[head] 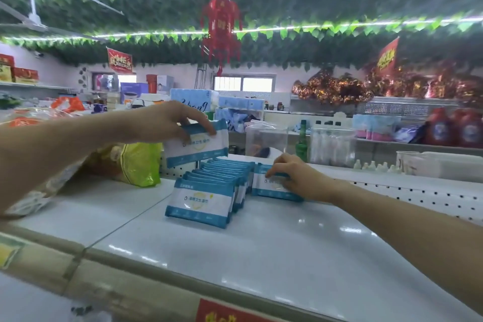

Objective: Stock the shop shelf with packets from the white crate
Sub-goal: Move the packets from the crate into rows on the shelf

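Note:
A row of several white-and-blue packets (201, 200) stands upright on the white shop shelf (274, 251), running back from the front packet. My left hand (172, 120) holds one more such packet (198, 148) by its top edge, in the air above the back of the row. My right hand (295, 176) grips another packet (271, 185) that stands on the shelf just right of the row. The white crate is out of view.
A yellow-green bag (138, 165) and clear wrapped goods lie on the shelf at the left. A green bottle (302, 142), clear plastic packs (332, 146) and small white bottles (376, 166) stand behind. A perforated white back panel (418, 191) runs along the right.

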